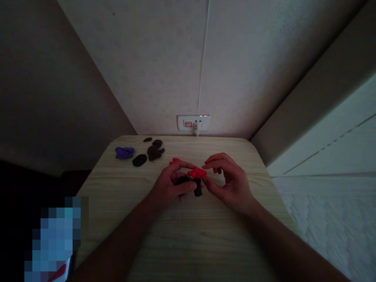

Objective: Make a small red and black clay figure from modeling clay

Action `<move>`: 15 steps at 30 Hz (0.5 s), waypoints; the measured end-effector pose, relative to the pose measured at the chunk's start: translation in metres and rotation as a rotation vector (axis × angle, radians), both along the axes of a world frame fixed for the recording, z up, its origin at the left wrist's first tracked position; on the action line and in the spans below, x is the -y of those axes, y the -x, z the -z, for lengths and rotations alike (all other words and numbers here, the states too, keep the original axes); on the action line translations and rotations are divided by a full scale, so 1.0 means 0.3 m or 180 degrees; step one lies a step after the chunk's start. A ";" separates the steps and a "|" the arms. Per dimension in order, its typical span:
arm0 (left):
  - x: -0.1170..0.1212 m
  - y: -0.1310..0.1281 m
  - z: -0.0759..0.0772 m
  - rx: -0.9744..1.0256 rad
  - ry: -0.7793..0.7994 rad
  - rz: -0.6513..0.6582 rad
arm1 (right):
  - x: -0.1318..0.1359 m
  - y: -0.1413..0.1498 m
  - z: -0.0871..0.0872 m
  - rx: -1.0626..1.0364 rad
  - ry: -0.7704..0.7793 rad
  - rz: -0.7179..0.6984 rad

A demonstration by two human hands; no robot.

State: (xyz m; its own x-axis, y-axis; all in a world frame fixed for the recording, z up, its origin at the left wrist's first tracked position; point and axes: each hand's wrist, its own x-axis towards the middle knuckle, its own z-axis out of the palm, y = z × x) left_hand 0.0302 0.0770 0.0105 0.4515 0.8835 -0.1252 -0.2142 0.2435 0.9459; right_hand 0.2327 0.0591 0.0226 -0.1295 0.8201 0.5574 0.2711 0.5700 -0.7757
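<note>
My left hand [168,184] grips a dark, stubby clay-like piece [198,189] between thumb and fingers, above the wooden table. A bright red, lobed clay-like piece [197,172] sits on top of it. Close on the right side is my right hand [233,182], its fingers bent and apart; the thumb tip is right by the red piece, and I cannot tell whether it touches. Another dark lump [182,180] shows partly behind my left fingers. A second red bit [175,160] peeks out beyond the left knuckles, mostly hidden.
On the far left of the table [182,243] lie a purple lump [124,152], a flat black lump [139,160] and several brown pieces [154,152]. A wall socket [188,124] with a plugged-in white cable is behind the table. A pixelated bright object [55,239] is at lower left.
</note>
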 end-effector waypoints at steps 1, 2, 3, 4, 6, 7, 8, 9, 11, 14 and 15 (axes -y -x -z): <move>0.000 0.000 0.000 0.0009 -0.0005 -0.0003 | 0.000 0.000 0.000 -0.0014 -0.0007 0.0009; 0.000 0.000 0.000 0.0010 -0.0007 -0.0007 | 0.001 0.000 0.000 -0.0027 -0.0017 0.0022; 0.000 0.000 0.000 0.0006 -0.0008 -0.0012 | 0.002 0.001 -0.001 -0.0035 -0.0032 0.0036; 0.000 0.000 0.000 -0.0002 -0.0008 -0.0015 | 0.004 0.001 -0.001 -0.0039 -0.0059 0.0054; 0.000 -0.002 -0.001 -0.0030 -0.0004 -0.0035 | 0.008 0.002 -0.004 -0.0010 -0.0125 0.0081; 0.000 -0.003 -0.002 -0.0049 -0.0004 -0.0049 | 0.011 0.002 -0.006 0.0025 -0.0156 0.0089; 0.000 -0.004 -0.002 -0.0065 -0.0011 -0.0062 | 0.013 0.003 -0.009 0.0061 -0.0191 0.0095; -0.001 -0.006 -0.003 -0.0085 -0.0017 -0.0062 | 0.015 0.003 -0.011 0.0103 -0.0222 0.0097; 0.000 -0.008 -0.006 -0.0132 -0.0028 -0.0047 | 0.019 0.004 -0.014 0.0179 -0.0258 0.0106; 0.002 -0.011 -0.010 -0.0154 -0.0040 -0.0086 | 0.021 0.004 -0.014 0.0225 -0.0253 0.0128; 0.003 -0.011 -0.011 -0.0154 -0.0049 -0.0112 | 0.021 0.003 -0.012 0.0231 -0.0246 0.0133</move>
